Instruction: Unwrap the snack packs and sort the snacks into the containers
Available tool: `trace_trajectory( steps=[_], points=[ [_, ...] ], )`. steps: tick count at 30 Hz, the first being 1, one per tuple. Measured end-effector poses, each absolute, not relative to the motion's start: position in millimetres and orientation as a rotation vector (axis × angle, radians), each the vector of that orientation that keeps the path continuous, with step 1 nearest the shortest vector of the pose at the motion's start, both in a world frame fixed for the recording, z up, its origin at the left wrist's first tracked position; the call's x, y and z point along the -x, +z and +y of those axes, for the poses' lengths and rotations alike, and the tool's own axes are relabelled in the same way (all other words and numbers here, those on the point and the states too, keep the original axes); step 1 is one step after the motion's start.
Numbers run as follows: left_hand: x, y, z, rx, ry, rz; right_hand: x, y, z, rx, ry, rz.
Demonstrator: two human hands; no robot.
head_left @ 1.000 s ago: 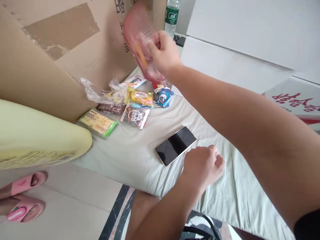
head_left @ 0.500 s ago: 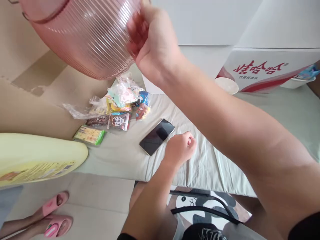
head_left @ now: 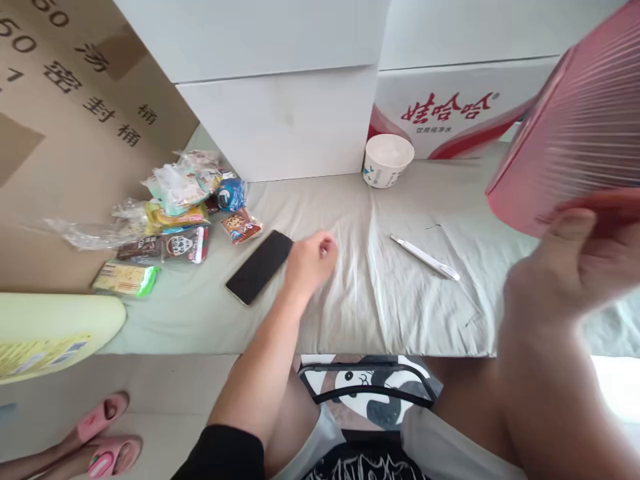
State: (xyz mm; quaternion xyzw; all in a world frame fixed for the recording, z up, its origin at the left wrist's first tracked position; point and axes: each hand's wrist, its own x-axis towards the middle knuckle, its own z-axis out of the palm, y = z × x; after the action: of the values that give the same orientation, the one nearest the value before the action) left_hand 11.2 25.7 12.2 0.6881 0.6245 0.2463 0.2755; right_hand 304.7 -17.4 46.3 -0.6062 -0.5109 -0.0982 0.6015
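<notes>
Up at the right edge, my right hand (head_left: 575, 260) is closed on a pink, see-through ribbed container (head_left: 575, 133). The container is tilted, and the picture cuts part of it off. My left hand (head_left: 311, 263) rests on the pale green cloth (head_left: 345, 313) with its fingers curled in, and nothing shows in them. Just left of it lies a phone (head_left: 260, 267) with a dark screen. Between my hands, a slim white stick-like tool (head_left: 425, 257) lies on the cloth; its kind is unclear. Behind that stands a white paper bowl (head_left: 389, 160).
Wrapped snacks (head_left: 180, 207) are heaped at the left against a cardboard box (head_left: 125, 87). White boxes (head_left: 300, 120) and a red-lettered carton (head_left: 450, 113) line the back. A pale yellow container (head_left: 60, 327) juts in from the left. Another person's feet in pink slippers (head_left: 107, 427) show below.
My right hand has carried the pink container from the upper left across to the far right. The view has turned right, uncovering the white tool and the bowl. My left hand stays by the phone.
</notes>
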Motion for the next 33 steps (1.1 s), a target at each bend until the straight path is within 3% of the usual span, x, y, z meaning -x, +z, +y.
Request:
trace_trajectory(
  steps=[3, 6, 8, 14, 17, 20, 22, 25, 30, 33],
  points=[
    [12.5, 18.3, 40.2, -1.841, 0.796, 2.06, -326.7, 17.6, -12.9, 1.493, -0.475, -1.249],
    [45.0, 23.1, 51.6, -1.696, 0.864, 2.504, -338.7, -13.9, -4.0, 1.735, -0.434, -1.396],
    [64.8, 22.4, 57.9, -1.575, 0.778, 2.562, -340.6, -29.6, 2.9, 1.861, -0.367, -1.472],
    [92.3, 11.4, 73.2, -1.529, 0.815, 2.383, -329.1, -37.4, 23.4, 1.882, -0.315, -1.616],
    [84.5, 11.7, 72.0, -1.394, 1.208, 2.271, -320.2, -27.3, 23.8, 1.797, -0.39, -1.636],
    [62.2, 16.6, 59.7, -1.023, 1.684, 1.701, -307.8, -16.7, 11.2, 1.728, -0.426, -1.603],
    [43.0, 20.1, 47.8, -0.684, 1.592, 1.243, -298.2, -13.6, -1.6, 1.707, -0.287, -1.669],
    [16.7, 22.3, 33.0, -0.433, 1.346, 0.974, -287.6, -17.1, -17.4, 1.838, 0.04, -1.842],
    [-5.9, 14.7, 26.6, -0.563, 1.159, 0.986, -292.8, -27.4, -17.9, 2.135, 0.272, -1.895],
    [-12.3, 6.4, 25.4, -0.705, 1.047, 1.033, -294.3, -25.1, -13.9, 2.041, 0.37, -1.778]
  ],
)
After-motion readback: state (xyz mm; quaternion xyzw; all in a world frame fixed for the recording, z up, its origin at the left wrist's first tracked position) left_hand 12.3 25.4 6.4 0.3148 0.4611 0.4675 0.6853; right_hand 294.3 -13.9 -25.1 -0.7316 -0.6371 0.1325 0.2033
